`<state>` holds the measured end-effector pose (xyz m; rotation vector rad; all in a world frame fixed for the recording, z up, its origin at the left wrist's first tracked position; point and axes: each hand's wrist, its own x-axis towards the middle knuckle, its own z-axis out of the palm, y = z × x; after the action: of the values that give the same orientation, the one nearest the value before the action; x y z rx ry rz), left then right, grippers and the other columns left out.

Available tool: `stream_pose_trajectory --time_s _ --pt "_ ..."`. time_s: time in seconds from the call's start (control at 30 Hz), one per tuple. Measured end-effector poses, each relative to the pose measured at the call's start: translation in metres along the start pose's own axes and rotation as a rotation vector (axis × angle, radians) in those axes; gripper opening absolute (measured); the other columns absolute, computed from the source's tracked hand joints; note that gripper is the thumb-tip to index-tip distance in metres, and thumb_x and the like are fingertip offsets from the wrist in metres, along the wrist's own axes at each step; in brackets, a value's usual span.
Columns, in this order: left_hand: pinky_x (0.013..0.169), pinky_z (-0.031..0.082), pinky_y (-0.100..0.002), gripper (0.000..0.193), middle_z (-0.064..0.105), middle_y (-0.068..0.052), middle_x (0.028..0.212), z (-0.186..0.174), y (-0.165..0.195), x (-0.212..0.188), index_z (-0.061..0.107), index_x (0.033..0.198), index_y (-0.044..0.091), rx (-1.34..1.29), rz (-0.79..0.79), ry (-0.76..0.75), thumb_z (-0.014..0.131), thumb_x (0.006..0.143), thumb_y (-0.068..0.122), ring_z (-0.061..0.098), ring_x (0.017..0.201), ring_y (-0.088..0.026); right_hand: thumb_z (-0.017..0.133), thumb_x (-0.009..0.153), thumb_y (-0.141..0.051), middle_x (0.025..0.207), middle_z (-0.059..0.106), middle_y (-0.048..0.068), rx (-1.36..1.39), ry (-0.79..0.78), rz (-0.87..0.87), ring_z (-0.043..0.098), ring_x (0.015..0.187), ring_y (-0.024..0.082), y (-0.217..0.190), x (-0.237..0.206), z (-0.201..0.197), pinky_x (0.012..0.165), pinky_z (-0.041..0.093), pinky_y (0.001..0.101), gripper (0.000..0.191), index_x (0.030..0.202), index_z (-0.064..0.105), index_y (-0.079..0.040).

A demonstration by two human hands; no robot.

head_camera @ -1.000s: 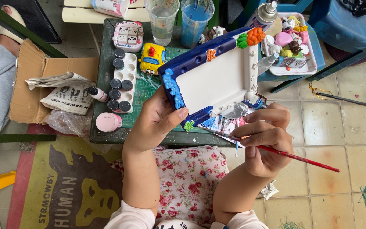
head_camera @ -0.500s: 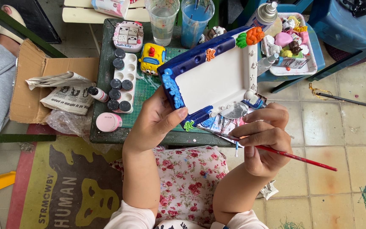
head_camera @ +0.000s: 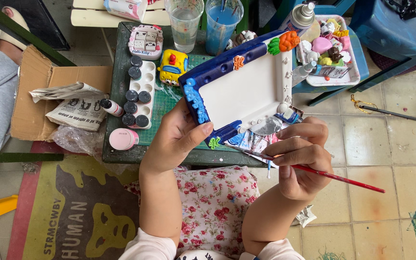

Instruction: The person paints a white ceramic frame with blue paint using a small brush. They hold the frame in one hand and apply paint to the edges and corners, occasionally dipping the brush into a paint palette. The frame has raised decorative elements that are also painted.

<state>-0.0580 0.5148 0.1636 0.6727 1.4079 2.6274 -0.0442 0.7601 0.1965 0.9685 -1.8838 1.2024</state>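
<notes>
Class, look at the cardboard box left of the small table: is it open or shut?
Open. The cardboard box has its flaps spread out, with crumpled newspaper showing inside.

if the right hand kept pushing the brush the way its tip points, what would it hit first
Probably the blue bottom edge of the plaster frame. The right hand aims the red paintbrush up and left, with its tip near that edge and the left hand; depth is unclear.
</notes>
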Motion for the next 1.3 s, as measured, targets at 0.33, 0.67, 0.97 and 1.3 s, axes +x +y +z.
stream_pose_trajectory --time_s 0.33,0.67,0.97,1.3 --pt "0.121 0.041 -0.035 0.063 0.052 -0.013 0.148 -0.0002 -0.0006 -0.0008 0.035 0.156 -0.01 0.003 0.007 0.0 0.063 0.104 0.01 0.051 0.136 -0.016 0.06 0.093 -0.02 0.082 0.074 0.004 0.004 0.012 -0.011 0.056 0.094 0.019 0.0 0.0 -0.0018 0.092 0.035 0.0387 0.01 0.087 0.056 -0.012" --pt "0.123 0.04 -0.036 0.064 0.051 -0.014 0.151 0.0008 0.0 -0.0005 0.034 0.157 -0.009 -0.005 0.006 0.002 0.064 0.104 0.01 0.05 0.139 -0.018 0.061 0.092 -0.019 0.082 0.074 0.005 -0.019 0.034 0.027 0.054 0.095 0.021 -0.001 -0.0008 -0.0015 0.09 0.037 0.0378 0.009 0.088 0.057 -0.011" --pt "0.122 0.04 -0.036 0.063 0.052 -0.014 0.149 0.003 -0.0018 -0.0011 0.035 0.156 -0.01 -0.006 0.002 0.003 0.063 0.104 0.01 0.05 0.138 -0.018 0.06 0.091 -0.018 0.08 0.073 0.006 -0.028 0.039 -0.008 0.057 0.094 0.02 -0.0011 -0.0017 -0.0018 0.094 0.036 0.0389 0.01 0.087 0.056 -0.011" --pt "0.122 0.04 -0.036 0.064 0.051 -0.015 0.151 0.0041 -0.0001 -0.0005 0.033 0.157 -0.01 -0.009 -0.001 -0.004 0.063 0.104 0.011 0.05 0.139 -0.018 0.06 0.09 -0.017 0.08 0.074 0.006 -0.018 0.021 -0.023 0.056 0.094 0.021 -0.0008 -0.0019 -0.0033 0.095 0.037 0.0392 0.009 0.086 0.056 -0.011"
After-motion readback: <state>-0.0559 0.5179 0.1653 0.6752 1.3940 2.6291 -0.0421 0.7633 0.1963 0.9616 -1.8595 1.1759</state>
